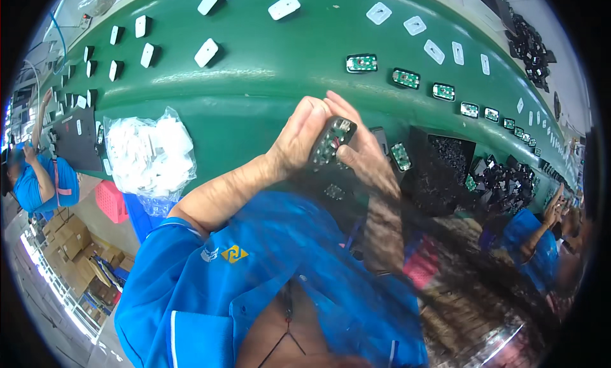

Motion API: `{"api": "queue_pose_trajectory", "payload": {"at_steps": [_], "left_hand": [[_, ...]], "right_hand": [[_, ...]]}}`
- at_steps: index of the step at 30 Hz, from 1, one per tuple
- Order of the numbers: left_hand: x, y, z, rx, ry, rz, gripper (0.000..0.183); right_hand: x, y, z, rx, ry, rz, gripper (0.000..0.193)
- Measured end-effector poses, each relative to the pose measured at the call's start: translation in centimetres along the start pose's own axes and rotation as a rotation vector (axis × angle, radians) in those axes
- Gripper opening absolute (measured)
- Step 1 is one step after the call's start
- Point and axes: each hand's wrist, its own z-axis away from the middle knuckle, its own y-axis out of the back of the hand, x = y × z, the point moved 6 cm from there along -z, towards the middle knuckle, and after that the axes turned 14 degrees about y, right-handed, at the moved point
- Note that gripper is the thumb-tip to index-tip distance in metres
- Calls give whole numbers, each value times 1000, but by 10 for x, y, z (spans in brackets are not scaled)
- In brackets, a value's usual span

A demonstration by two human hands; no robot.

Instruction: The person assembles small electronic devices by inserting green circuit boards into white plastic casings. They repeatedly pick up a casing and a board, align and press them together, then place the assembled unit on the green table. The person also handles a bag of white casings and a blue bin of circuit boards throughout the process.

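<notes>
In front of my chest I hold a black plastic case with a green circuit board (pixel 333 139) in it, tilted, board side up. My left hand (pixel 294 136) grips its left side, fingers wrapped along the far edge. From the right, my right hand (pixel 364 150) closes round it, with the thumb bent over the board. A bit of red shows on the board near that thumb. Just right of my right hand lies another green circuit board (pixel 401 157). Beside it is a dark case (pixel 380 139), partly hidden by the hand.
A green belt (pixel 267 56) carries white-topped blocks (pixel 207 52) at left, black cases with boards (pixel 361 63) and flat white covers (pixel 415 26) at right. A bag of white parts (pixel 149 152) lies left; a black bin (pixel 439 158) and black parts (pixel 506 183) right. Co-workers sit both sides. Dark strands blur the lower right.
</notes>
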Motion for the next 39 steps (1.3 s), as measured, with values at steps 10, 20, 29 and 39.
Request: {"api": "queue_pose_trajectory", "payload": {"at_steps": [10,20,29,39], "left_hand": [[-46,-13,-106,166,407,250,38],[-29,-32,-303,515,-245,-1166,69],[-38,-24,-341,289,-435,-1334,44],[-23,50,-305,191,-440,-761,46]], "right_hand": [[11,58,-11,460,137,29,60],[37,163,-47,815,52,-72,42],[20,237,-98,677,-43,407,36],[35,190,-205,32,338,1335,36]]}}
